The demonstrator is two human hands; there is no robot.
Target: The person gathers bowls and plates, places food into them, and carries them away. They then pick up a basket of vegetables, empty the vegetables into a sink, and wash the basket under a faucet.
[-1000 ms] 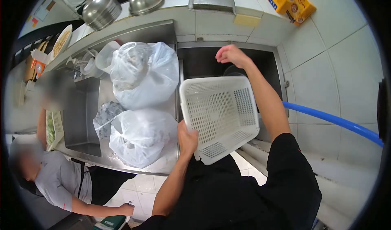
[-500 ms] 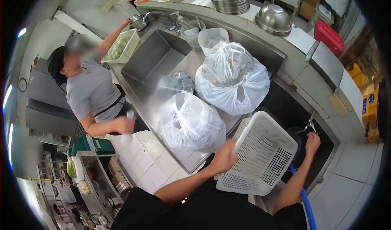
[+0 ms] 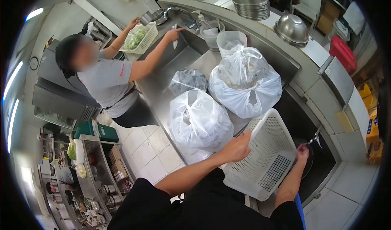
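Note:
My left hand (image 3: 237, 147) is closed on the near-left rim of a white perforated plastic basket (image 3: 262, 160), which tilts up over the sink edge with its inside facing me. Beside the basket's right edge, just below the tap (image 3: 315, 137), is my right hand (image 3: 302, 152). Its fingers are curled; I cannot tell what they hold. A round dark rim shows in the sink (image 3: 326, 158) by that hand. Left of the basket, a tied white plastic bag (image 3: 201, 122) sits on the steel counter, with a larger bag (image 3: 246, 93) behind it.
A smaller clear bag (image 3: 188, 82) lies behind the front bag. At left, a person (image 3: 108, 77) reaches over another sink basin (image 3: 179, 52) near a basket of greens (image 3: 136, 38). Steel bowls (image 3: 252, 2) are stacked on the ledge. A blue hose (image 3: 299, 211) hangs by my right forearm.
My right hand has moved from the tap lever to the basket's right edge. My left hand keeps its hold on the rim. The person has turned and reaches an arm over the far basin.

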